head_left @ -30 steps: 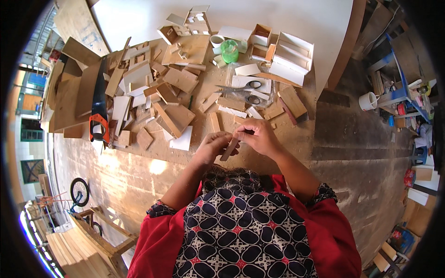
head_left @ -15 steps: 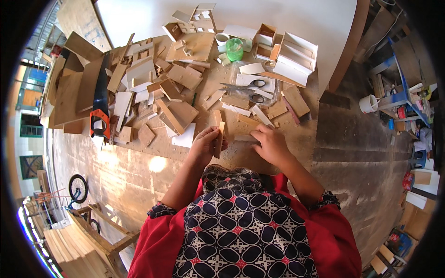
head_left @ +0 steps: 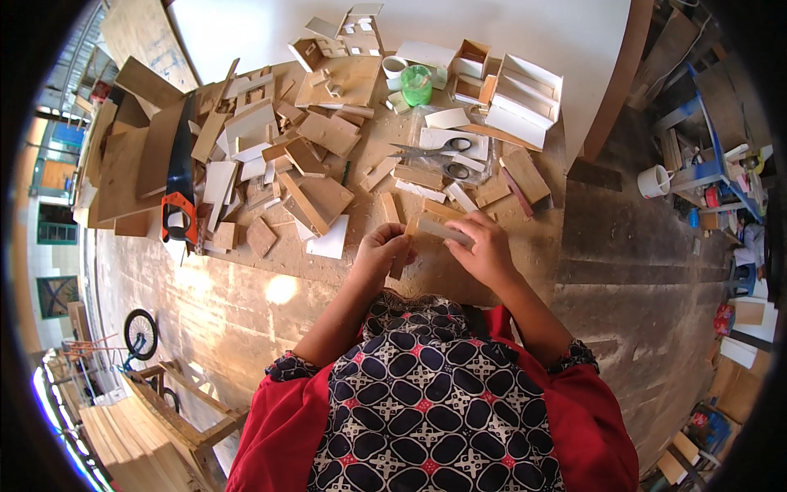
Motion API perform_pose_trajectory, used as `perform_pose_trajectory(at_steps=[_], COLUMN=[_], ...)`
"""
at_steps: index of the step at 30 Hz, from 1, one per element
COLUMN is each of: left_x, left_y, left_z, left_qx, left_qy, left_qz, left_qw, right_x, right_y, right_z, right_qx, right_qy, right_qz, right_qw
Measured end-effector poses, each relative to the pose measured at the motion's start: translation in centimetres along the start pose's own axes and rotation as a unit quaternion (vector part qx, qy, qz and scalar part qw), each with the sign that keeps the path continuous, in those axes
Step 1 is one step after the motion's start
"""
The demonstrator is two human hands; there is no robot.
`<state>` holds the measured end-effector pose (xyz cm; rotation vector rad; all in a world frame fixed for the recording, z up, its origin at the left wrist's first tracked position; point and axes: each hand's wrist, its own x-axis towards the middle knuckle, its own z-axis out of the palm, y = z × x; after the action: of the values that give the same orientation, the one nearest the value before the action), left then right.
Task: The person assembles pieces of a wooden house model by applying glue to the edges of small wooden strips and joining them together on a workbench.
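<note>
My left hand [head_left: 380, 252] is closed around a narrow wooden strip [head_left: 398, 267], held nearly upright close to the table's front edge. My right hand [head_left: 487, 248] pinches a flat grey-brown strip [head_left: 441, 230]; I cannot make out its material. Its left end comes up to the wooden strip, and whether they touch is hard to tell. Just beyond my fingers lie a small wood piece [head_left: 389, 208] and a light wooden stick [head_left: 440, 211]. Scissors [head_left: 434, 150] with dark handles rest farther back on a clear plastic bag.
Wood offcuts [head_left: 316, 205] heap up on the left, with an orange-handled handsaw [head_left: 178, 215] beside them. At the back stand a small wooden house model [head_left: 358, 34], a green plastic cup [head_left: 416, 85], a white mug [head_left: 394, 67] and a white partitioned box [head_left: 525, 94].
My right hand has lifted the grey-brown strip off the table and brought it left against or near the wooden strip. My left hand has shifted slightly right.
</note>
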<state>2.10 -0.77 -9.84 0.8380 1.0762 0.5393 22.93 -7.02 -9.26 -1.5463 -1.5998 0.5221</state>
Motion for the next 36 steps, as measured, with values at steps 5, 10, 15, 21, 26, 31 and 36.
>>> perform_pose_trajectory(at_steps=[5, 10, 15, 21, 26, 31, 36], left_x=[-0.7, -1.0, -0.8, -0.9, -1.0, -1.1, -0.9], left_y=[0.6, 0.5, -0.4, -1.0, -1.2, -0.7, -0.5], left_z=[0.7, 0.7, 0.5, 0.1, 0.1, 0.5, 0.7], left_qx=[0.024, 0.011, 0.013, 0.017, 0.012, -0.038, -0.078], left_qy=[0.002, -0.008, -0.002, 0.016, 0.021, -0.004, -0.027], left_qz=[0.017, 0.030, 0.042, 0.112, 0.197, 0.164, 0.152], left_qw=[1.000, 0.999, 0.999, 0.993, 0.980, 0.986, 0.985], right_x=[0.2, 0.2, 0.4, 0.2, -0.2, 0.2, 0.4], right_y=[-0.6, -0.7, -1.1, -0.6, -0.5, -1.2, -1.2], right_z=[0.4, 0.7, 0.7, 0.6, 0.2, 0.1, 0.0], right_qx=[0.006, -0.012, -0.014, 0.125, 0.174, 0.176, 0.165], right_qy=[0.000, -0.003, -0.010, -0.031, -0.055, -0.015, -0.009], right_qz=[-0.014, -0.036, -0.062, 0.040, 0.093, 0.077, 0.068], right_qw=[1.000, 0.999, 0.998, 0.991, 0.979, 0.981, 0.984])
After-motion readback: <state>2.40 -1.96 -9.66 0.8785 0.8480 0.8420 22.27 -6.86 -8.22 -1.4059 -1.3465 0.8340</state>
